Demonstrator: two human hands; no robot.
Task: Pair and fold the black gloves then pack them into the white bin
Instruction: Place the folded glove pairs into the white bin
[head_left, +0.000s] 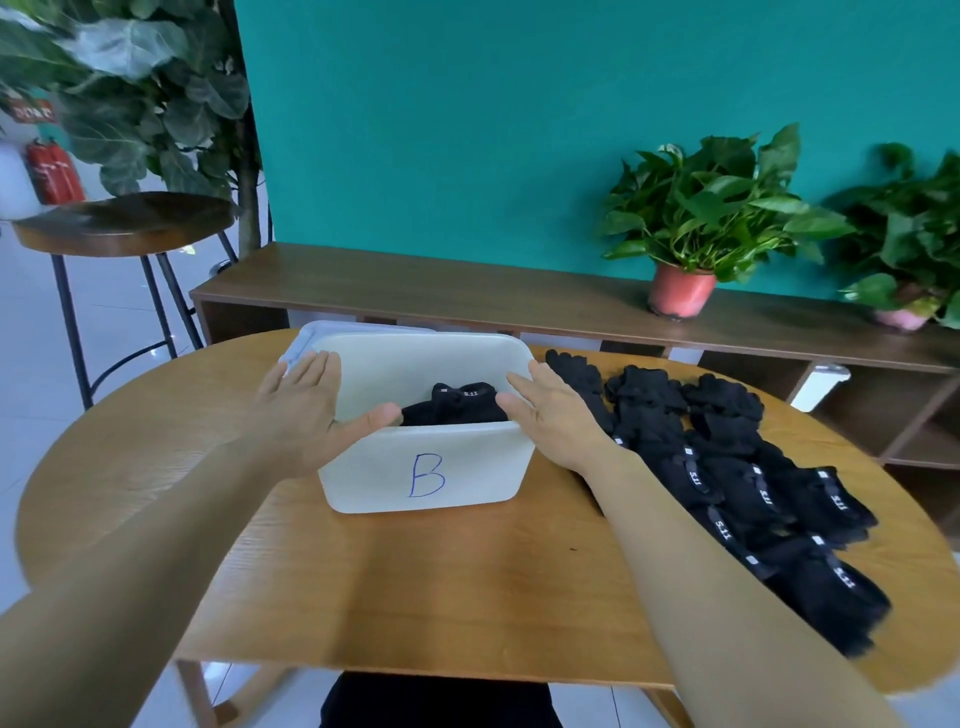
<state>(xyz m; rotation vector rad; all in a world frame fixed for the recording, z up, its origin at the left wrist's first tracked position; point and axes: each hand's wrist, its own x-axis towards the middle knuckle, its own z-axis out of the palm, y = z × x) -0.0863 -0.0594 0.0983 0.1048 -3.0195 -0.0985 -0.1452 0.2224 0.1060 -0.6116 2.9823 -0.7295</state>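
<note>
Left hand (306, 400) and right hand (550, 410) are flanking the bin (363, 467), fingers straight, grasping nothing. The right forearm could sweep the gloves (727, 467) beside that hand off the bench (415, 597).

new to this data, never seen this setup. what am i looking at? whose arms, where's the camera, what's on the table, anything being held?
There is no robot here. A person works with two bare hands, and the single picture comes from a wide-angle camera worn on their head, looking forward and down. That is why both forearms reach in from the bottom edge.

On the round wooden table stands a white bin marked with a blue B. It already has folded gloves inside. To its right lie the loose gloves, all black and not yet packed.

The left hand and right hand are both open with fingers straight, one at each side of the bin's rim. Neither holds a glove. Whether they press on the bin is hard to tell.
</note>
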